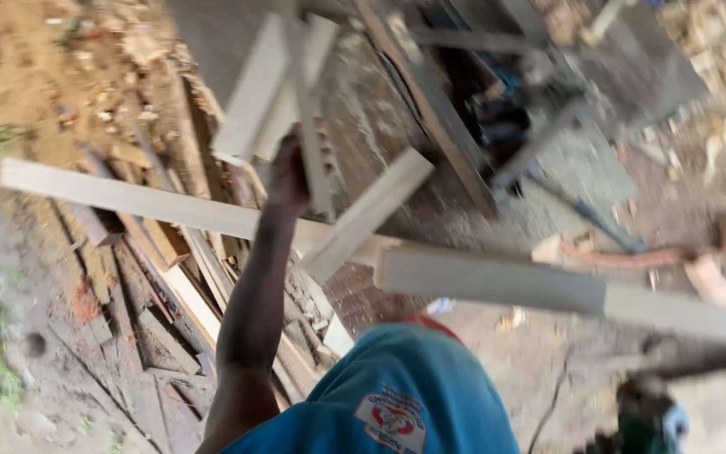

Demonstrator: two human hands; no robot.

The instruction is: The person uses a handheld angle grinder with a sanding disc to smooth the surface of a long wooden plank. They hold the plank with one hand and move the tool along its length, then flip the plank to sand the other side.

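Nearest the camera is a blue shirt (pixel 405 395), and from beside it the left arm reaches up and away. The left hand (pixel 289 178) is raised and clamped around a thin wood strip (pixel 311 126), which runs from the fist upward past the top of the view. The right hand is not in view. Just behind the hand, two pale boards (pixel 266 88) lean together, touching or nearly touching the strip. Below and right of the hand another short board (pixel 369 214) slants across, and a long plank (pixel 153 204) passes under the wrist from far left toward the right. Down and left of the arm lies a heap of offcuts (pixel 174 286) on the dirt ground (pixel 18 252). Beyond the hand stands a rough counter (pixel 397 109) with a dark machine (pixel 506 109) on it. The picture is blurred, so the grip looks hurried; I judge that the strip could snag the leaning boards and tip them onto the arm, or slip from the fist.
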